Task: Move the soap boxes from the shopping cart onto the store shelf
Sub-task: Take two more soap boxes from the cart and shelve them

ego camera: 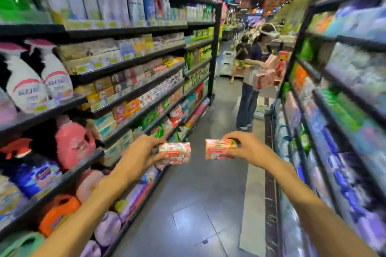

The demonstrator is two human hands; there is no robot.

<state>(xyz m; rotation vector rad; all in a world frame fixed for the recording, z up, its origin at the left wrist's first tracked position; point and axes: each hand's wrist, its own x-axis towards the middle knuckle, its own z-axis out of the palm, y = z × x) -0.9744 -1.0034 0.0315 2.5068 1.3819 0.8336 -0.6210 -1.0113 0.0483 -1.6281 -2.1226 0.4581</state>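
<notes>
Two soap boxes are held out in mid-air at the lower centre of the frame, above the grey aisle floor (200,194). The left hand (142,152) grips the left soap box (175,152), its fingers curled round the box's left end with the thumb below; this box is a small pink and red carton with white and green printing on its front face, tilted slightly. The right hand (248,147) grips the right soap box (220,149), fingers over the top edge and thumb underneath; it is a like carton, more orange-red along its top, with pale pink and white artwork on the front. The two boxes sit side by side, near each other but apart. The printing is too blurred to read. At the left of the frame runs the store shelf (133,89), stacked with rows of small boxed goods. A person (253,81) stands farther down the aisle at centre right.
</notes>
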